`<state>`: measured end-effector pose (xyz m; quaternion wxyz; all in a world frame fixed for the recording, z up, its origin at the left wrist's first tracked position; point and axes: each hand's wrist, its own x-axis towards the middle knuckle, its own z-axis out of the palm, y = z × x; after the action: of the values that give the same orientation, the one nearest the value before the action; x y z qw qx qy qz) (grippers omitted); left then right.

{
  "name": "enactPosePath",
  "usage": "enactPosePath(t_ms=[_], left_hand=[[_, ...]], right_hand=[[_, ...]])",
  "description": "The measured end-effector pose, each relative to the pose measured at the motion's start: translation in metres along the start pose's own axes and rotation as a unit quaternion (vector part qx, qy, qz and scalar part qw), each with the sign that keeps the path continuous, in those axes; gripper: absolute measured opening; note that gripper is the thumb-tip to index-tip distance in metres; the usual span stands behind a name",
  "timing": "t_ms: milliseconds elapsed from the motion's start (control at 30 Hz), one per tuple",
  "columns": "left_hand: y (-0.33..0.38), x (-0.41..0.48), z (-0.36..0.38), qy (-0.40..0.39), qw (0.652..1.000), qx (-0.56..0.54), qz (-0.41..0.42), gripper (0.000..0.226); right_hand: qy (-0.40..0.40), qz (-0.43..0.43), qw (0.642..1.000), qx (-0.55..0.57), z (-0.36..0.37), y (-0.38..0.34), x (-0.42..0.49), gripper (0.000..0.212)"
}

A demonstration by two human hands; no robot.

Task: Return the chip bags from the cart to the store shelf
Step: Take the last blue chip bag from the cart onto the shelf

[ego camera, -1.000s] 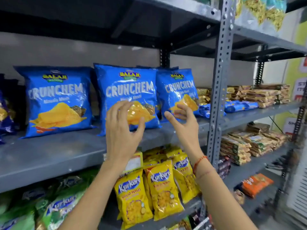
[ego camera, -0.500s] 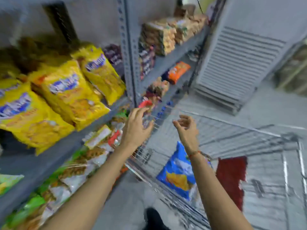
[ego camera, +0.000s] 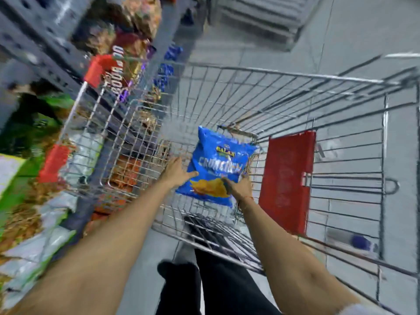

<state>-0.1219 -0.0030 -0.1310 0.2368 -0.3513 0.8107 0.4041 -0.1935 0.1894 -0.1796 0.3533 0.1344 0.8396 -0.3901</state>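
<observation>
1. Chip bag [ego camera: 216, 169], glossy blue crinkled foil, puffy and roughly square, sits inside the wire cart [ego camera: 284, 75].
2. My left hand [ego camera: 176, 172] presses its left edge, thumb on the front; my right hand [ego camera: 238, 185] clasps the lower right corner, fingers wrapped behind.
3. Thin metal grid walls surround it, with a red plastic flap [ego camera: 287, 180] just right.
4. Open cart room lies ahead; the shelf [ego camera: 36, 48] crowds the left.

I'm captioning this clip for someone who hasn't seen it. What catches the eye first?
A bright blue chip bag in the middle of the wire cart, with the left hand and right hand on its two sides. Next, the red flap to its right, then the blurred snack shelves on the left.
</observation>
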Motion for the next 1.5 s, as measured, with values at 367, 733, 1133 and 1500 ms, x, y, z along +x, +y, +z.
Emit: enactPosePath(t_ms=[367,733,1133,1500], left_hand=[[-0.015,0.066,0.053,-0.087,0.983,-0.132,-0.090,0.103],[-0.001,0.042,0.019,-0.094,0.965,-0.222,-0.100,0.063],[0.033,-0.089,-0.110,0.088,0.956,-0.273,0.060,0.102],[0.052,-0.285,-0.253,0.343,0.874,-0.270,0.213,0.121]], right_hand=[[-0.071,0.025,0.988,0.132,0.018,0.027,0.060,0.055],[-0.122,0.022,0.985,0.119,0.005,-0.016,0.028,0.063],[-0.157,-0.168,0.949,0.216,-0.025,-0.147,-0.088,0.036],[-0.216,-0.421,0.846,0.246,-0.043,-0.303,-0.282,0.018]])
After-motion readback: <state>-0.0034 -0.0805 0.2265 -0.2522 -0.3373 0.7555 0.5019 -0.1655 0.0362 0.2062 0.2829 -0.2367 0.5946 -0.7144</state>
